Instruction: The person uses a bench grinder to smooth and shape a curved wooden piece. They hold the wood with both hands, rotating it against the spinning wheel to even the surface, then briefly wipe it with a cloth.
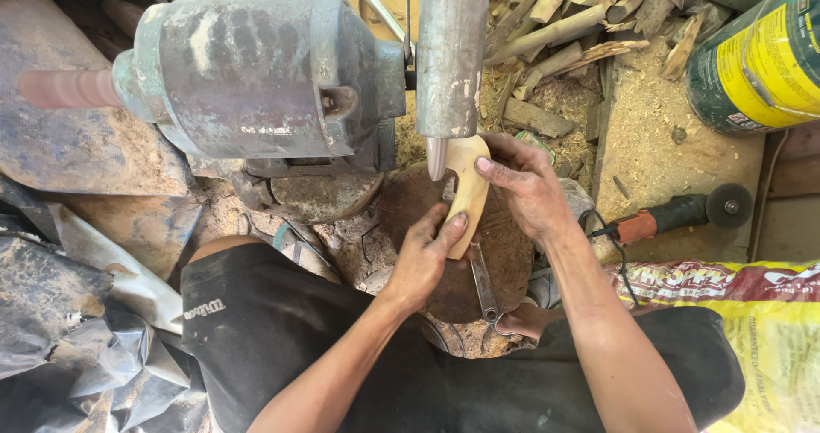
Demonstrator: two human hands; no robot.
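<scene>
Wooden curved piece (468, 190) at frame centre, gripped by both hands: left hand (424, 258) fingers closed on its lower end, right hand (525, 185) fingers wrapped round its upper end. Upper end sits against the metal tip (436, 158) of the motor-driven spindle housing (451, 53). Judgement: keep both grips firm, press lightly, fingertips clear of the tip.

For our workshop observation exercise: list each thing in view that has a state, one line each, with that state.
Left hand: gripping the wooden piece's lower end.
Right hand: gripping its upper part.
Wooden piece: curved, pale, held against the sanding tip.
Sanding tip: touching the wood.
Angle grinder: lying on sawdust, unused.
Wrench: lying flat.
</scene>
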